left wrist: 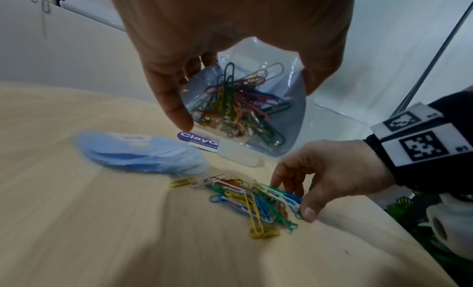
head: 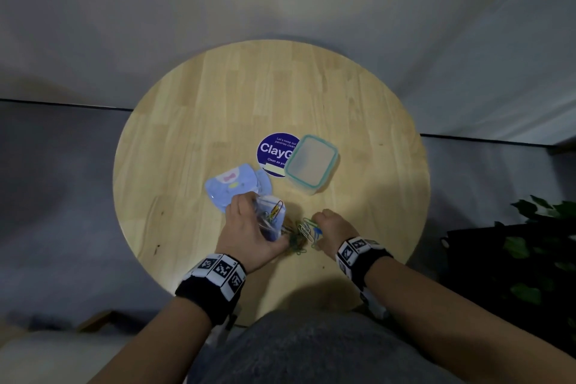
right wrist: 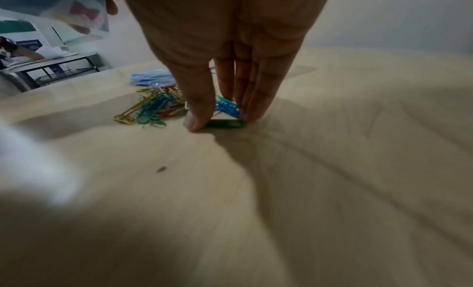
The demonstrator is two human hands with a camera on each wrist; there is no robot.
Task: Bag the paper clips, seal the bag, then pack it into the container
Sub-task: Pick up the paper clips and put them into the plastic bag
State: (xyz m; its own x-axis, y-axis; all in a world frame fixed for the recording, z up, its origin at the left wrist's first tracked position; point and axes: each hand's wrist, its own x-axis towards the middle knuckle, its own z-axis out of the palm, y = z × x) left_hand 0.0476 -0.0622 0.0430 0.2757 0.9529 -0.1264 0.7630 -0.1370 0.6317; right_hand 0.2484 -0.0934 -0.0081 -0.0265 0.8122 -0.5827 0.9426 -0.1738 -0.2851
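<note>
My left hand holds a clear zip bag open-side up just above the table; several coloured paper clips lie inside it. A loose pile of paper clips lies on the wooden table below and to the right of the bag. My right hand reaches down onto the pile's right end. Its thumb and fingers pinch a few green and blue clips against the tabletop. The clear container with a teal rim stands behind the pile.
A stack of blue bags lies left of the container, just behind my left hand. A round purple sticker is partly under the container. The round table's edge runs close on both sides; a dark plant stands at the right.
</note>
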